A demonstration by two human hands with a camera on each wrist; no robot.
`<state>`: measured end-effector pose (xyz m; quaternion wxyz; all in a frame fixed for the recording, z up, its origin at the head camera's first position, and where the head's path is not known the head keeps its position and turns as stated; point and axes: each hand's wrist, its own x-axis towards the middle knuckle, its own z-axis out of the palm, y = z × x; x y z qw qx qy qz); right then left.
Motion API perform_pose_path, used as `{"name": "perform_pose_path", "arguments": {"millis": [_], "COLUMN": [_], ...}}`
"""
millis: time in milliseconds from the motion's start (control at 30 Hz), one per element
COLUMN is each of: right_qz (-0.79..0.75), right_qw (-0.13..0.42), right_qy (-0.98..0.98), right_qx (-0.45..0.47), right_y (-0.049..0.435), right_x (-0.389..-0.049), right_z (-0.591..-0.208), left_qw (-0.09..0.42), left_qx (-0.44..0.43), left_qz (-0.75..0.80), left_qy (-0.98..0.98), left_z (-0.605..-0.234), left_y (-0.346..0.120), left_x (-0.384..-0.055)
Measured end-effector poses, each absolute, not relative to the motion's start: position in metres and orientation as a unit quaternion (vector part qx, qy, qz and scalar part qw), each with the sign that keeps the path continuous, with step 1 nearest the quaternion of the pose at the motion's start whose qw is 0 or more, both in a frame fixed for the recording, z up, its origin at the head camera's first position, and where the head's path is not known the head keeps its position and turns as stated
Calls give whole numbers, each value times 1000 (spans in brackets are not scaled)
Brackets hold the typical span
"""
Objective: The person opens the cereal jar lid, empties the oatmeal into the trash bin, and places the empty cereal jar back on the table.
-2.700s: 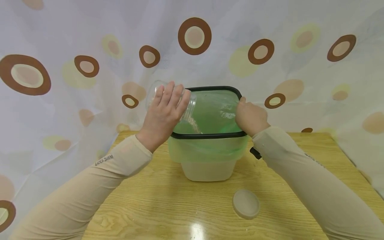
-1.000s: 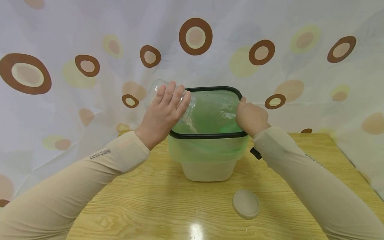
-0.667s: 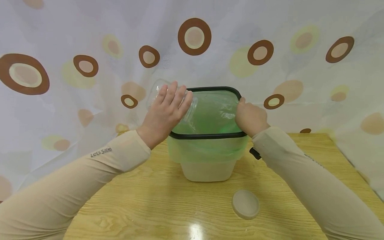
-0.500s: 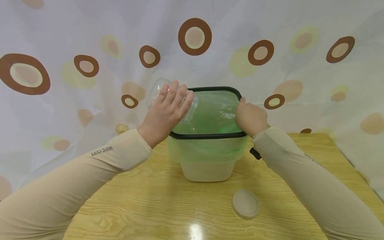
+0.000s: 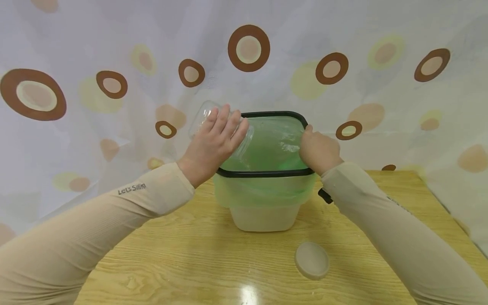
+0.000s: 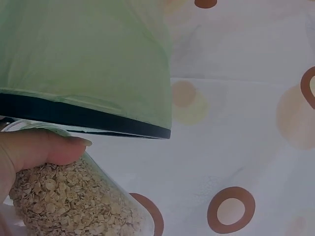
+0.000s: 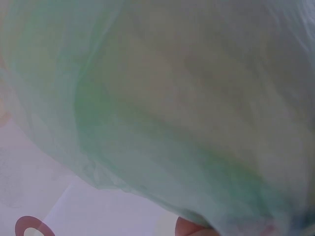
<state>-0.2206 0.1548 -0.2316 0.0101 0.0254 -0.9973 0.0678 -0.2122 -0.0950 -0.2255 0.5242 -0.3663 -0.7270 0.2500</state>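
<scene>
In the head view my left hand [image 5: 211,146] holds a clear jar [image 5: 203,114] tipped with its mouth over the left side of a trash bin [image 5: 264,218]. Oat flakes [image 6: 74,201] fill much of the jar in the left wrist view, where the thumb [image 6: 59,146] lies across it near the mouth. A thin green bag [image 5: 263,190] lines the bin and hangs over its outside under a black rim [image 5: 267,173]. My right hand [image 5: 320,150] grips the rim and bag at the right; its fingers are mostly hidden. Green film [image 7: 162,123] fills most of the right wrist view.
A round beige lid [image 5: 311,260] lies on the wooden table [image 5: 190,254] in front of the bin, to the right. Behind the table hangs a white sheet [image 5: 282,25] with brown and yellow circles.
The stream of oat flakes seen falling from the jar's mouth earlier no longer shows in the head view. My left hand and the jar have shifted slightly right; my right hand stays put.
</scene>
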Motion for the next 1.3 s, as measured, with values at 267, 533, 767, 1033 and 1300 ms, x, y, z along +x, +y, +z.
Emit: {"name": "perform_pose_path", "arguments": {"millis": [267,533,767,1033,1300], "right_qz": [65,67,68,74,74], "right_qw": [7,7,1,5,9], "right_qy": [-998,-997,-998,-997,-997], "right_qx": [25,24,20,23,25], "right_y": [155,154,154,156,156], "right_x": [-221,-221,-221,-221,-222], "right_z": [-232,-233,-231,-232,-233], "left_qw": [515,523,512,481,427], "left_qx": [-362,-371,-380,-409,-456], "left_qz": [277,269,267,259,221], "left_qy": [-726,-719,-722,-731,-749], "left_z": [-225,-225,-221,-212,-201], "left_y": [-96,-95,-97,-100,-104], "left_x": [-208,-211,-212,-212,-218]}}
